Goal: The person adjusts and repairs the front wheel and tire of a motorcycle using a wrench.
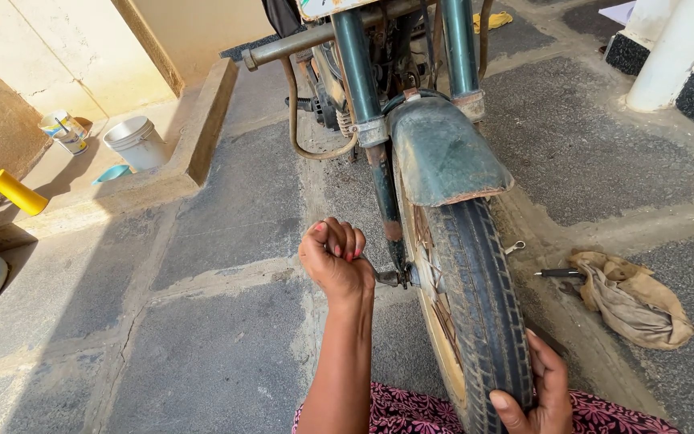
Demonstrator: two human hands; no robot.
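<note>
- The motorcycle's front wheel [475, 313] stands upright in the middle of the scene, near the person, under a worn green mudguard [443, 157] and between two fork legs.
- The left hand [335, 261] is clenched in a fist just left of the wheel, at the axle end [391, 278]; it seems to grip a tool there, though the fingers hide what it is.
- The right hand [544, 394] grasps the tyre tread at the near right edge, thumb over the rubber.
- Risks, as I judge them: the fist could slip off the axle fitting and strike the spokes or the fork; the wheel could roll under the right hand's grip, since only that hand steadies it; the bike could tip if pushed sideways.
- Count: one wheel, one mudguard, two fork legs.
- On the ground to the right: one brown rag [632, 297], one dark pen-like tool [560, 273], one small metal piece [514, 247].
- Far left on the ledge: one white bucket [136, 142], one yellow bottle [14, 191], one paint tin [64, 128], one blue dish [112, 173].
</note>
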